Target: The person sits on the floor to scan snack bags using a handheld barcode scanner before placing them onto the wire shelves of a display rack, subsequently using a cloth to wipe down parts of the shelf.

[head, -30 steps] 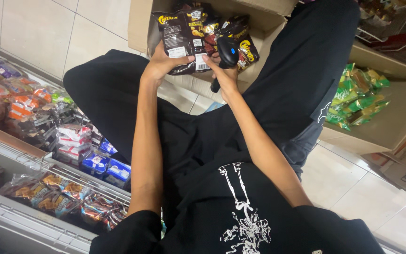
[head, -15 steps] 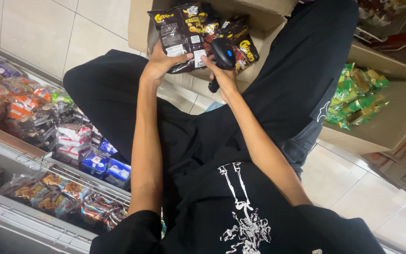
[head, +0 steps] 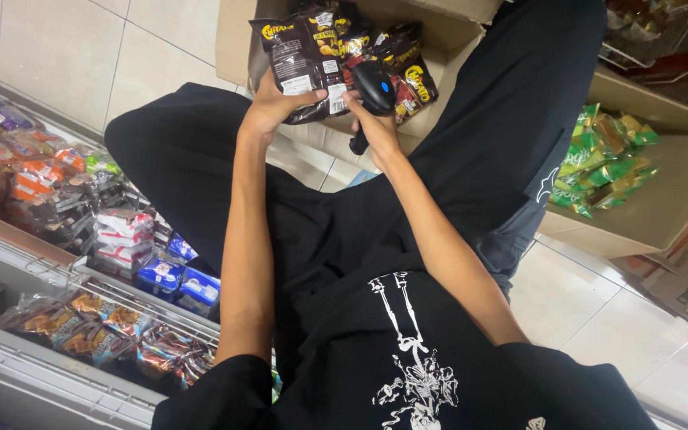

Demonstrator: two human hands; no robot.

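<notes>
Fingers (head: 296, 99) of the left hand (head: 268, 107) grip a black snack bag (head: 300, 60) above an open cardboard box (head: 439, 40); the right hand (head: 376, 127) clasps a handheld scanner (head: 374, 89) against its label. Scanning seems underway; next likely calls for steady aim.

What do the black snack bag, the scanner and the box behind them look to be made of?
Snack bag: glossy plastic film, crinkled with highlights. Scanner: likely hard black plastic, smooth and slightly shiny. Box: plain brown cardboard, matte, with folded flaps.
</notes>
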